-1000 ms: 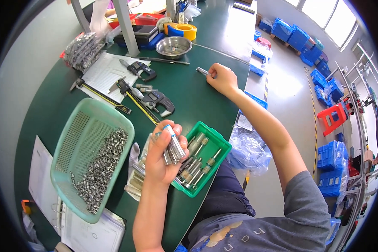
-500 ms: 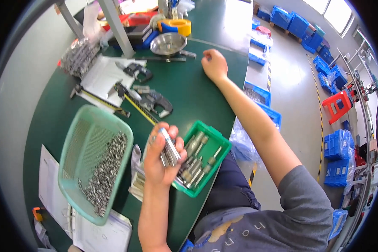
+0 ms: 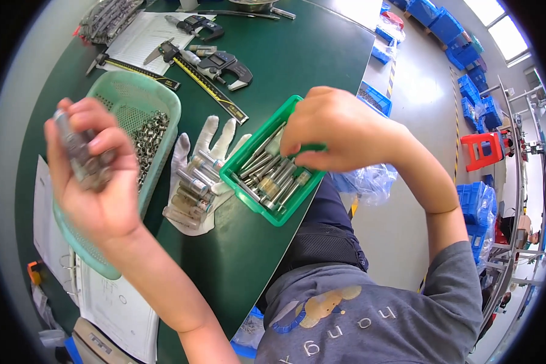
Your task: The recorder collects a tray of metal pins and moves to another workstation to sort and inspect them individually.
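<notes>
My left hand (image 3: pixel 100 182) is raised over the pale green mesh basket (image 3: pixel 173 115). Its fingers curl round several metal cylinders (image 3: pixel 79 148), blurred by motion. On the right, my right hand (image 3: pixel 330 130) reaches into the bright green tray (image 3: pixel 249 205), thumb and fingers bent close together; what lies between the fingertips is hidden. Slim metal pin gauges (image 3: pixel 276 182) lie in that tray. Between basket and tray, a white glove (image 3: pixel 221 142) lies flat, bearing several small clear and metal cylinders (image 3: pixel 191 188). Small metal sleeves (image 3: pixel 148 142) are piled in the basket.
Beyond the basket lie calipers (image 3: pixel 203 82), a micrometer (image 3: pixel 227 67), a second micrometer (image 3: pixel 200 25) and a paper sheet (image 3: pixel 142 42). A ring binder (image 3: pixel 112 303) is at the near left. Past the table's right edge are blue bins (image 3: pixel 376 97) and a red stool (image 3: pixel 485 150).
My right hand has come from the far table down into the green tray. My left hand, still holding the metal cylinders, has moved left over the basket, uncovering the glove. The view has shifted.
</notes>
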`<state>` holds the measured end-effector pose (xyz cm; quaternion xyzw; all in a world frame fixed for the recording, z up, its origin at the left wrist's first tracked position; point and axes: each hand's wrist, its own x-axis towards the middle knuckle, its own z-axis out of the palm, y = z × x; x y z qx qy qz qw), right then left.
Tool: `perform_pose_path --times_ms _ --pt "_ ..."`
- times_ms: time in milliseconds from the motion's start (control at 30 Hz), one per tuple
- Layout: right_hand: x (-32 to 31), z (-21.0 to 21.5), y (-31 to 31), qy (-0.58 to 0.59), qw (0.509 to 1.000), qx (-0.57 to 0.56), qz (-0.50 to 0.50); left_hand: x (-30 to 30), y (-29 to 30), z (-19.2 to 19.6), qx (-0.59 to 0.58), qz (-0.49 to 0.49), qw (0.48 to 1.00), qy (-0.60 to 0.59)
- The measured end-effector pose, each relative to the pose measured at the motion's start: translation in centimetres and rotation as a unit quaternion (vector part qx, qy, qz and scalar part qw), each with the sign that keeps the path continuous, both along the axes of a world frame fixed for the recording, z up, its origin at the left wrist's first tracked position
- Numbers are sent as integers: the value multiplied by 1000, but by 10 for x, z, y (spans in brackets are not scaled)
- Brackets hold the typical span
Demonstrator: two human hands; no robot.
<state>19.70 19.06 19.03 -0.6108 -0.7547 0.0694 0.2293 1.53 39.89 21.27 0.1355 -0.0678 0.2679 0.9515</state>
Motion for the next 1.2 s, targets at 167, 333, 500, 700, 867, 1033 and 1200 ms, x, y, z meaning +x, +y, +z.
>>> perform_pose_path --times_ms 167,333,500,700,867,1033,1200 --pt "-18 9 9 -81 969 -222 -77 -38 36 7 30 95 994 47" --pt "-21 3 8 -42 958 -257 -118 -44 50 4 9 129 990 54" --pt "-16 -4 8 -7 968 -231 -95 -37 49 2 18 116 989 87" --pt "-14 -5 7 -3 970 -230 -83 -38 48 1 6 123 988 92" --pt "-12 -12 6 5 979 -187 -77 -38 49 1 -2 123 989 83" --pt "-12 -11 7 10 974 -210 -85 -37 48 0 -1 110 990 87" --pt "-13 -11 8 13 974 -211 -82 -38 50 -1 -5 102 991 82"
